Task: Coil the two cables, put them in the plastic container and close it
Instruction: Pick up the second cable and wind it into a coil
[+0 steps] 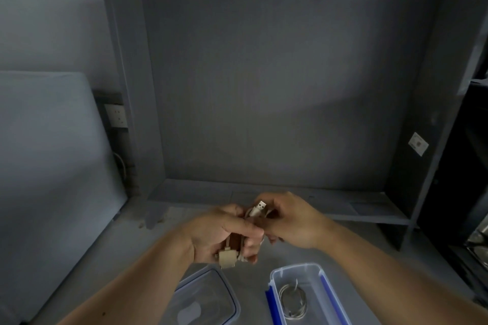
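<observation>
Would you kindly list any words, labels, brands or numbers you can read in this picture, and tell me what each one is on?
No text can be read in this picture.
White sticker on the right grey panel: it carries print, too small and blurred to read.
Wall socket at left: no readable marking.
Plastic container, lid and the cable's USB plug: no visible lettering.

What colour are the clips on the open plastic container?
Blue clips along the clear plastic container; head view.
</observation>
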